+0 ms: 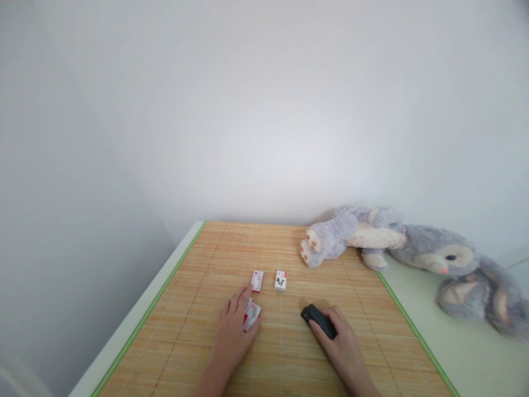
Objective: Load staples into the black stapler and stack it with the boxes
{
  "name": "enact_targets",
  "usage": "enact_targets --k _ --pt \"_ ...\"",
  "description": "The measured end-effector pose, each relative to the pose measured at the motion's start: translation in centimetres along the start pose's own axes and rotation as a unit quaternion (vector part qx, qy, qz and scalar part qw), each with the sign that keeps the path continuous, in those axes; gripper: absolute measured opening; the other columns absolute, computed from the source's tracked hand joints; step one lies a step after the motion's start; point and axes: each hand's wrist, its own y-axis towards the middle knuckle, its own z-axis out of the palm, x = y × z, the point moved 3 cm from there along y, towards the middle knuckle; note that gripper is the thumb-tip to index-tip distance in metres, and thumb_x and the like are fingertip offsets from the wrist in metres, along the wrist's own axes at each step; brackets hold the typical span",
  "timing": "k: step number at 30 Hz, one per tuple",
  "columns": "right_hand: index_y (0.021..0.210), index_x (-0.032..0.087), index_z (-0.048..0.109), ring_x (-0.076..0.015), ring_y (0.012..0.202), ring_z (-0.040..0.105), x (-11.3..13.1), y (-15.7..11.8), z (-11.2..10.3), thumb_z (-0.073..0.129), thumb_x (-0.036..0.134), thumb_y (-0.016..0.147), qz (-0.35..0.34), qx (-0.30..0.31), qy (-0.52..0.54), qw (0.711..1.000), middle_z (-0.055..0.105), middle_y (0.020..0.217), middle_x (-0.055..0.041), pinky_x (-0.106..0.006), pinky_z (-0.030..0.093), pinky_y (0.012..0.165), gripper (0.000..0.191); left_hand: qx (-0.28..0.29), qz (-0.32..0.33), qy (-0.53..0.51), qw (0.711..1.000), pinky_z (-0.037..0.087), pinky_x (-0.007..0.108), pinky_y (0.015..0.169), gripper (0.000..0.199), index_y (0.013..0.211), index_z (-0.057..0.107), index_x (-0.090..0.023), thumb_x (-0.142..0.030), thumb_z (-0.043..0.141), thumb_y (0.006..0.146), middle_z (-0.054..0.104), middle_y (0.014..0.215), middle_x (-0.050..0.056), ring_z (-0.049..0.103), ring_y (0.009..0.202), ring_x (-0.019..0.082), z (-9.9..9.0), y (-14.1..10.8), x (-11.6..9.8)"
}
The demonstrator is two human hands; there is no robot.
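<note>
My left hand (235,325) rests on the mat, its thumb and fingers curled around small white-and-red cardboard boxes (252,317); how many is partly hidden by the hand. Just beyond its fingertips lies another small white-and-red box (257,280). To the right of that one is a small white box with a dark picture (280,280), apart from both hands. A black stapler (319,320) lies under my right hand (341,342), gripped between thumb and fingers, with its far end pointing up and left.
A bamboo mat with green edging (198,353) covers most of the white table (413,292). Across the back right sprawls a grey plush rabbit (372,234), its head and ears past the mat's edge. A white wall (264,110) stands behind the table.
</note>
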Motion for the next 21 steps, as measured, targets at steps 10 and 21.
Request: enact_targets --k 10,21 --pt "0.145 0.029 0.051 -0.0298 0.119 0.060 0.9 3.1 0.5 0.056 0.035 0.092 -0.004 -0.030 -0.027 0.999 0.062 0.128 -0.0100 -0.050 0.048 0.107 0.054 -0.012 -0.018 0.072 0.997 0.043 0.046 0.101 0.059 0.153 0.045 -0.038 -0.030 0.056 0.095 0.051 0.155 0.002 0.052 0.113 0.027 1.8 1.8 -2.1" --pt "0.138 0.026 0.064 -0.0278 0.131 0.056 6.2 11.2 4.1 0.073 0.022 0.080 -0.135 0.157 0.019 0.978 0.064 0.140 -0.0082 -0.047 0.039 0.116 0.059 -0.035 -0.035 0.063 0.997 0.042 0.046 0.104 0.057 0.151 0.048 -0.035 -0.031 0.057 0.095 0.054 0.152 0.001 0.053 0.117 0.027 1.4 -0.6 -1.8"
